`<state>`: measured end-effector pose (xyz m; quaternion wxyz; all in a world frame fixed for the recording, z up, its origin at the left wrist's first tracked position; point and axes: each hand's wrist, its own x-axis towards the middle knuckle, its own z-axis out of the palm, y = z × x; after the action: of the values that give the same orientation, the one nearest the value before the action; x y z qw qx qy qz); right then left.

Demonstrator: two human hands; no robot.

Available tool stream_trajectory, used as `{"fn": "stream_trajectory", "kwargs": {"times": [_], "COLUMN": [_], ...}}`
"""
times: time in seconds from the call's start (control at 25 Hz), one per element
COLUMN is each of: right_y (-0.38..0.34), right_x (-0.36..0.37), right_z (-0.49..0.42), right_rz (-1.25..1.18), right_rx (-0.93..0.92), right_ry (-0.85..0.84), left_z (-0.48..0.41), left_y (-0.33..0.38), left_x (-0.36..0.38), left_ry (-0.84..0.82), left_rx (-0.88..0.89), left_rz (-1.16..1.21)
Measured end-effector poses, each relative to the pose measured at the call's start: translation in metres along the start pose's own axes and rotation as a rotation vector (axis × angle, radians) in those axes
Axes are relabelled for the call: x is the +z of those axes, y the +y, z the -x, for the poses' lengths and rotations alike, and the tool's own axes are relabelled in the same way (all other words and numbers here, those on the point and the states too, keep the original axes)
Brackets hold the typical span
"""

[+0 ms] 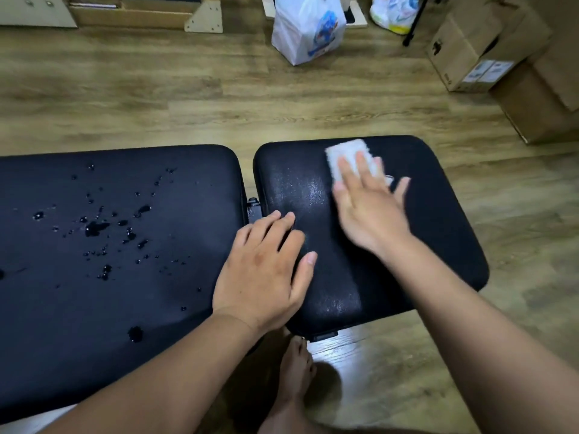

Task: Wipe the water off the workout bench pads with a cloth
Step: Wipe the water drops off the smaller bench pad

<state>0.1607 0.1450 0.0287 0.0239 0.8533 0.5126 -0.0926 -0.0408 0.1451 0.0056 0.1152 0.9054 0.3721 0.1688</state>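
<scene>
Landmark: small pad [438, 214], the black cushion on the right of the bench.

- Cloth [347, 153]: white, folded, lying flat on the small pad near its far edge.
- Right hand [369, 208]: on the small pad, fingers straight and spread, fingertips pressing the cloth down. Outline is blurred.
- Left hand [263, 274]: at the small pad's left edge, palm down, fingers straight and close together, resting on the cushion. It holds nothing.
- Small pad's surface: a dull wet sheen left of the cloth, no beads.
- Long pad [125, 308]: just left of the small pad across a narrow gap, with water drops [94, 228] scattered on it.
- Bare foot [294, 371]: on the wooden floor [188, 98], just nearer than the small pad.
- Plastic bag [307, 26] and cardboard boxes [470, 51]: on the floor well beyond the small pad.
</scene>
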Motion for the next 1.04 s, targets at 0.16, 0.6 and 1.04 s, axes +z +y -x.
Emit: {"fn": "stream_trajectory", "kwargs": {"times": [0.16,0.6,1.04], "right_y": [-0.092,-0.093,-0.101], "right_x": [-0.004,-0.011,-0.007], "right_z": [-0.036,-0.042,-0.074], "right_rz": [-0.016,0.038,0.021], "right_rx": [-0.35,-0.672,-0.582], "right_ry": [-0.018,0.003,0.064], "left_z": [-0.003,-0.002,0.0], "left_y": [0.001,0.001,0.0], "left_x": [-0.003,-0.002,0.0], "left_ry": [-0.013,0.047,0.032], "left_rx": [0.009,0.008,0.006], "left_rz": [-0.013,-0.003,0.043]}}
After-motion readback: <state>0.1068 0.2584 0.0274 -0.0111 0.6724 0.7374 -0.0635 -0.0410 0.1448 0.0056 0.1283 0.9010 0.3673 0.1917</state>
